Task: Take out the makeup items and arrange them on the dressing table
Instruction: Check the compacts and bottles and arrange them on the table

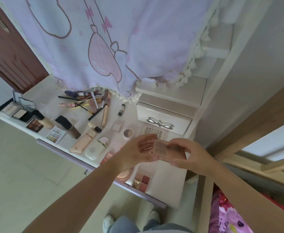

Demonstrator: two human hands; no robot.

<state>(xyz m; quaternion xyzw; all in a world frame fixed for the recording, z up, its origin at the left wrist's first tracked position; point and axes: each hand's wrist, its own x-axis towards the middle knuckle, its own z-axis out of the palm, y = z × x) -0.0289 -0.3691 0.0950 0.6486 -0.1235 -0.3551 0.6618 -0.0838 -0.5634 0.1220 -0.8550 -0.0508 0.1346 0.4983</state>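
My left hand (pixel 138 151) and my right hand (pixel 183 154) together hold a small clear pink palette (pixel 161 149) above the white dressing table (pixel 169 175). Makeup lies spread over the table: a pile of brushes and pencils (pixel 85 101) at the back, a gold tube (pixel 104 116), foundation bottles (pixel 44 119), a peach tube (pixel 83 142), a white bottle (pixel 95 148), eyeshadow palettes (pixel 55 136) and open compacts (pixel 19 113) at the left. A red and glitter palette (pixel 141 181) sits near the front edge below my hands.
A lilac printed cloth (pixel 112 44) hangs over the mirror behind the table. A small white drawer box with a bow handle (pixel 163 115) stands at the right. A brown door (pixel 8 52) is at the far left. A bed with pink bedding (pixel 228 219) is at lower right.
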